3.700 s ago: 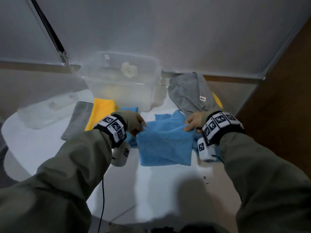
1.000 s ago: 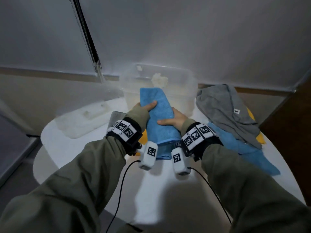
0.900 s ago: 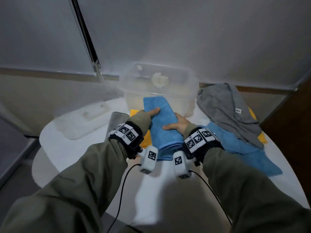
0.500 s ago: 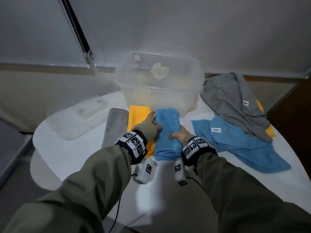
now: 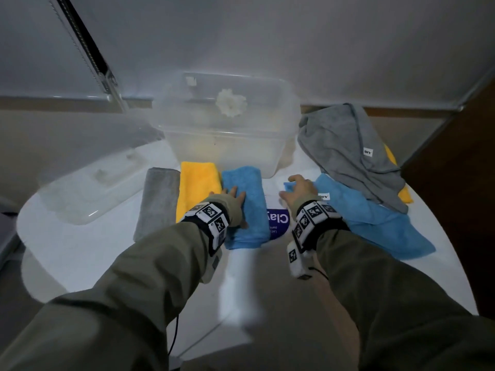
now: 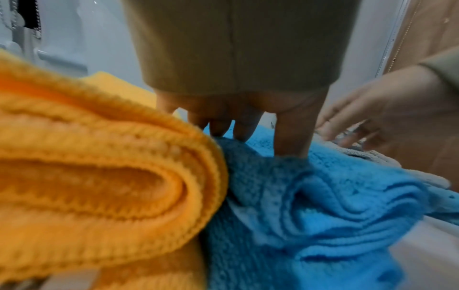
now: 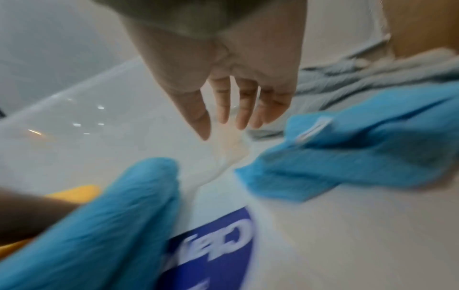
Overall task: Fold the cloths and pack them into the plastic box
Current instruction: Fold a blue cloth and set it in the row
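The left hand [image 5: 235, 202] pressed flat-fingered on the folded blue cloth [image 5: 247, 207]; the right hand [image 5: 300, 187], fingers spread and empty, neared the unfolded blue cloth [image 5: 375, 223], whose drag could topple the grey cloth [image 5: 345, 148] lying on it.

The left hand [image 5: 232, 200] lies flat, fingers [image 6: 293, 135] straight and pressing downward, thumb out to the side. The right hand [image 5: 298, 189] hovers palm down, fingers [image 7: 244, 104] relaxed, slightly spread, holding nothing.

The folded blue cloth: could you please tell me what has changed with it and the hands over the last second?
The folded blue cloth came down from in front of the clear plastic box onto the table beside the folded yellow cloth. The right hand let go and moved toward the unfolded blue cloth; the left hand rests on it. The other cloths stayed put.
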### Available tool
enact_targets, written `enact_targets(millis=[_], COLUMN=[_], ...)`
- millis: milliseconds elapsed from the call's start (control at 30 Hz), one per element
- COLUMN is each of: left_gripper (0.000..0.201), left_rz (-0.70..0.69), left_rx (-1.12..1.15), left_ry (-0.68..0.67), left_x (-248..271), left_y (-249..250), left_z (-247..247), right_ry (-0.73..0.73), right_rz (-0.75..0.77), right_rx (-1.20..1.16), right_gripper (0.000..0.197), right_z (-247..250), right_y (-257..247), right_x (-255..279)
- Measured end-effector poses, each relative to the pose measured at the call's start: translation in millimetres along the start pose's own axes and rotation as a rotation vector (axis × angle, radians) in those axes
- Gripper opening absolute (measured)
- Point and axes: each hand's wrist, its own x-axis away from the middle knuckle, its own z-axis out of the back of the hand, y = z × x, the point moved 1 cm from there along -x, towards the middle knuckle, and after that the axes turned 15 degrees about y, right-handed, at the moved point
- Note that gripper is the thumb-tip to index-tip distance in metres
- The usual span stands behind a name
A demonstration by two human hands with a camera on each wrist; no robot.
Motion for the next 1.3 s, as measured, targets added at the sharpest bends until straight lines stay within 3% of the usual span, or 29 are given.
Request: enact_targets(millis=[100, 200, 267, 400, 467, 667, 700, 800, 867, 933, 1100, 1300], left_gripper=[0.101, 0.090, 0.077, 0.060, 0.058, 0.088, 0.083, 0.038, 0.021, 0.008, 0.018, 0.009], left_rz=[0.029, 0.039, 0.041, 0.067, 0.031, -0.260, -0.298, -0.294, -0.319, -0.370, -0.396, -0.316], left_rx=[-0.035, -0.019, 0.013, 0.187, 0.273, 0.676, 0.754, 0.979, 1.130, 1.295, 1.360, 1.466], left_ry=[-0.013, 0.002, 0.099, 0.332, 0.408, 0.581, 0.625, 0.783, 0.793, 0.762, 0.893, 1.118], left_x=[0, 3, 7, 12, 12, 26, 31, 46, 56, 70, 103, 117], left_y=[2, 7, 13, 37, 51, 108, 117, 125, 120, 113, 90, 51], left_z=[7, 23, 39, 64, 74, 109, 117, 147, 167, 186, 227, 227], right_ry=[0.075, -0.064, -0.125, -0.091, -0.071, -0.043, -0.025, 0.080, 0.146, 0.158, 0.063, 0.087], right_rz=[-0.006, 0.083, 0.160, 0.187, 0.215, 0.544, 0.600, 0.719, 0.740, 0.736, 0.602, 0.537], right_rx=[0.243, 0.558, 0.632, 0.479, 0.367, -0.058, -0.131, -0.327, -0.395, -0.407, -0.020, -0.030], right_gripper=[0.042, 0.049, 0.049, 0.027, 0.029, 0.029, 0.029, 0.024, 0.019, 0.028, 0.034, 0.042], right_z=[35, 51, 52, 60, 76, 146, 158, 198, 221, 234, 242, 247], right_y=[43, 82, 97, 97, 88, 25, 15, -2, -4, -3, 6, 25], right_x=[-20, -23, -20, -24, -24, -12, -6, 7, 14, 14, 6, -10])
